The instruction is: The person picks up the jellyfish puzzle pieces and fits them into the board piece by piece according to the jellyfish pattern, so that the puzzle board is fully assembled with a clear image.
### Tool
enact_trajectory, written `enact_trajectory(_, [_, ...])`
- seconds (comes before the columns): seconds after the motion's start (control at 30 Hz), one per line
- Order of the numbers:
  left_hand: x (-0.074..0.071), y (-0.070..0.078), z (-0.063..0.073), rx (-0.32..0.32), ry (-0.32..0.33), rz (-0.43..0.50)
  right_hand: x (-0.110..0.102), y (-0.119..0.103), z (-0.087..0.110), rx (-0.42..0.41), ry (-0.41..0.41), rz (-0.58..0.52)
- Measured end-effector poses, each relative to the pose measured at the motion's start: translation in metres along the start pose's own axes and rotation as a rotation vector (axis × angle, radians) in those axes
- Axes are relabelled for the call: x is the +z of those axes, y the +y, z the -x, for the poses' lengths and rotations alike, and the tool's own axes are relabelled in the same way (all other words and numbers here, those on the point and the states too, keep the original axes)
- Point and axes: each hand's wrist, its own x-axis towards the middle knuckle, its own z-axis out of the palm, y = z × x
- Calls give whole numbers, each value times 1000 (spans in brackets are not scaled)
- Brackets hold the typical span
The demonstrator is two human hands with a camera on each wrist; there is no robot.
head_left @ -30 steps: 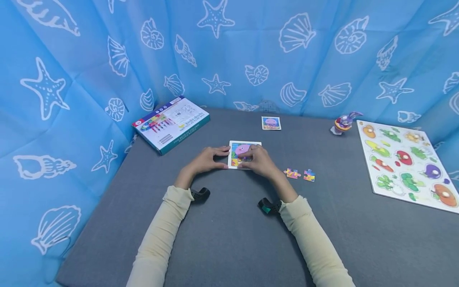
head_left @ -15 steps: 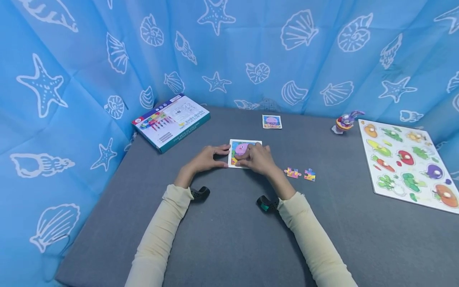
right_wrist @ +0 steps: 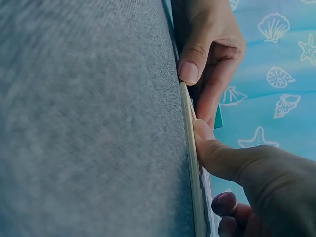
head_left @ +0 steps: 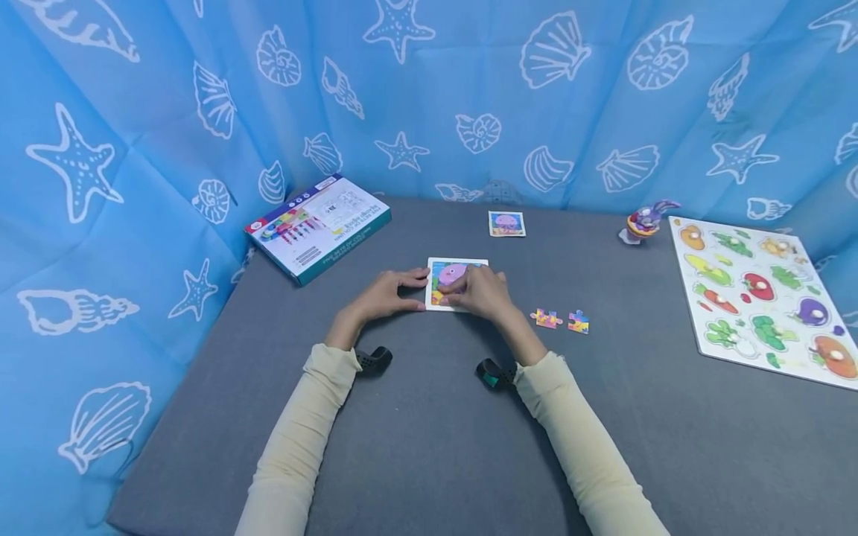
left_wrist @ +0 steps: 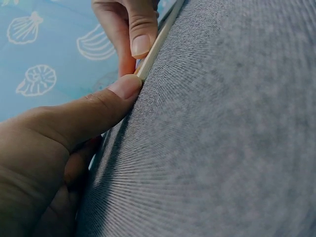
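Observation:
A small jigsaw puzzle in a white frame (head_left: 459, 309) lies on the grey table, with a pink figure on it partly covered by fingers. My left hand (head_left: 385, 296) holds the frame's left side, index fingertip at the upper part and thumb at the near corner. In the left wrist view the left thumb (left_wrist: 91, 116) touches the frame's edge (left_wrist: 155, 52). Over the puzzle's right half is my right hand (head_left: 484, 292), thumb and index fingertips close together on the picture. Whether a piece sits between them is hidden. Its thumb (right_wrist: 219, 153) touches down just inside the frame in the right wrist view.
Two loose puzzle pieces, one pink and yellow (head_left: 546, 318) and one blue and yellow (head_left: 579, 321), lie right of the right hand. Behind stand a picture card (head_left: 506, 223) and a rabbit figurine (head_left: 643, 222). A boxed set (head_left: 318, 227) is back left, a vegetable board (head_left: 764, 294) far right.
The right thumb and index finger have drawn closer together and shifted slightly left on the puzzle. The left hand keeps its place at the frame; the loose pieces have not moved.

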Motion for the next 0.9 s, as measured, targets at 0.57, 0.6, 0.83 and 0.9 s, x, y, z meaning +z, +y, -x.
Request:
enact_trajectory(0.57, [5,4,0,-12,14,21,-11,13,19,-2,35,-89])
enact_trajectory(0.6, [5,4,0,-10,20,21,-15,17,21,-1,30,-91])
enact_trajectory(0.83, [2,2,0,12,41,6,-45,57,47,26,14,-117])
enact_trajectory(0.9, [0,3,1,24,37,9,-52,71,56,33,23,-116])
